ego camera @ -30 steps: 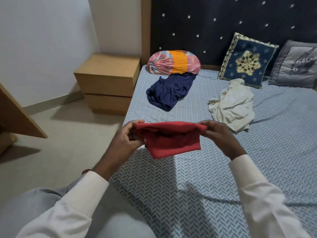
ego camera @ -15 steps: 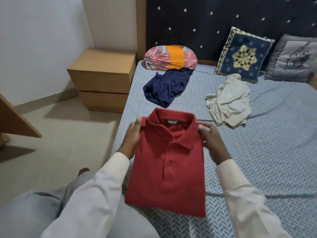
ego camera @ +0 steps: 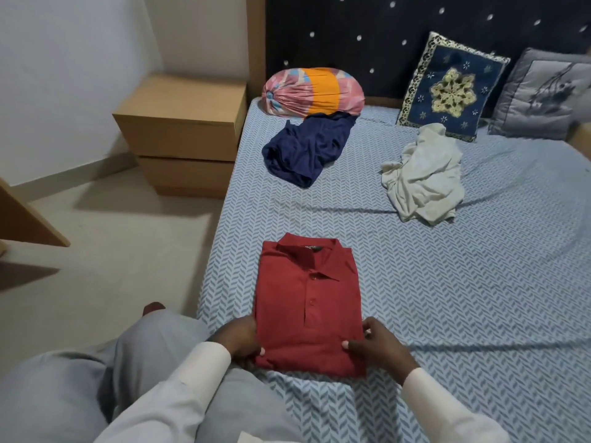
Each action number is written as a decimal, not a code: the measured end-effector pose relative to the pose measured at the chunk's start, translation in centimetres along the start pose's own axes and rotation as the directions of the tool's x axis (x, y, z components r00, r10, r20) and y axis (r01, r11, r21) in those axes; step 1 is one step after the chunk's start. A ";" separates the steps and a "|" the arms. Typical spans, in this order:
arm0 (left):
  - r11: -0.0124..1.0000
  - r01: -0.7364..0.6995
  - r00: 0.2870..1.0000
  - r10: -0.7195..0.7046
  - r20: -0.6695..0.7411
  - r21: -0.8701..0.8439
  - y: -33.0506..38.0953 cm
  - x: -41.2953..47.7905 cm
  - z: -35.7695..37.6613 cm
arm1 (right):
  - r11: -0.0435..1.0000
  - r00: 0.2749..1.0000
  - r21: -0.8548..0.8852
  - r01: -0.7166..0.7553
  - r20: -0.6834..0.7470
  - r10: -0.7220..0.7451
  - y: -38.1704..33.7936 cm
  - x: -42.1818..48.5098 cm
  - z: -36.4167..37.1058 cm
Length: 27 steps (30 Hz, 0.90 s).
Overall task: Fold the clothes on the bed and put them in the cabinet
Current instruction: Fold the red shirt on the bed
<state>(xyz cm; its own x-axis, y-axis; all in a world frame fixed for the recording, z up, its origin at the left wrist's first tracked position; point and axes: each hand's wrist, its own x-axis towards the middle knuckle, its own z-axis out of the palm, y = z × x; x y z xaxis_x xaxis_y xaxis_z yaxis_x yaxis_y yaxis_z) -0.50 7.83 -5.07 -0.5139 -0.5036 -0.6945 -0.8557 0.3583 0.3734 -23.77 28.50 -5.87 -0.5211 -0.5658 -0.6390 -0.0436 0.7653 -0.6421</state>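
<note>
A red polo shirt (ego camera: 308, 302) lies folded into a neat rectangle, collar away from me, on the blue patterned bed (ego camera: 479, 298) near its left edge. My left hand (ego camera: 238, 342) grips the shirt's near left corner and my right hand (ego camera: 374, 348) grips its near right corner, thumbs on top. A crumpled navy garment (ego camera: 305, 151) lies farther up the bed, partly against a bolster. A crumpled cream garment (ego camera: 423, 175) lies to its right.
A pink and orange bolster (ego camera: 311, 92), a blue embroidered cushion (ego camera: 451, 87) and a grey cushion (ego camera: 543, 94) lean on the dark headboard. A wooden bedside cabinet (ego camera: 182, 132) with two drawers stands left of the bed. A wooden board edge (ego camera: 28, 219) juts in at far left.
The red shirt was held up bunched, then turned collar-up and laid flat on the bed. Both hands slid from the collar down to its near corners.
</note>
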 end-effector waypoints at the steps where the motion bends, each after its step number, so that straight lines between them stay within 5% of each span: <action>1: 0.997 0.022 1.000 -0.022 -0.001 0.068 0.3 -0.2 0.0 | 0.995 1.000 -0.102 0.012 -0.016 -0.014 0.1 -0.1 -0.3; 5: 0.981 0.130 0.975 -0.100 -0.199 0.147 1.0 -0.6 -1.1 | 0.951 0.962 -0.268 0.153 -0.180 -0.205 -4.0 -0.1 -1.0; 8: 0.980 -0.198 0.868 0.176 -0.464 0.001 2.2 0.1 -1.7 | 0.859 0.814 -0.308 0.408 -0.304 -0.495 -8.9 2.5 -0.1; 11: 0.915 -0.403 0.835 0.375 -0.403 0.018 4.1 1.2 -0.7 | 0.774 0.758 -0.385 0.503 -0.234 -0.609 -12.6 5.6 1.9; 17: 0.930 -0.342 0.857 0.251 -0.451 -0.132 3.6 4.0 -1.0 | 0.637 0.804 -0.668 0.386 -0.095 -0.587 -14.5 7.3 5.2; 22: 0.941 -0.270 0.755 0.076 -0.652 -0.204 4.4 5.9 -4.5 | 0.757 0.830 -0.519 0.397 -0.148 -0.537 -16.1 9.7 5.4; 27: 0.957 -0.249 0.821 0.126 -0.557 -0.151 4.6 9.4 -8.7 | 0.815 0.895 -0.469 0.340 -0.105 -0.434 -17.4 11.4 6.0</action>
<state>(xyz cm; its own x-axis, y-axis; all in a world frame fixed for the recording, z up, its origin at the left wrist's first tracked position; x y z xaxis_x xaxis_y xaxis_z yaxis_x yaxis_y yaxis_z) -9.79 -2.13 -4.55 -0.5638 -0.8058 -0.1810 -0.6996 0.3495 0.6232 -23.78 6.88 -4.50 -0.5367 -0.8064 -0.2484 -0.6130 0.5749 -0.5419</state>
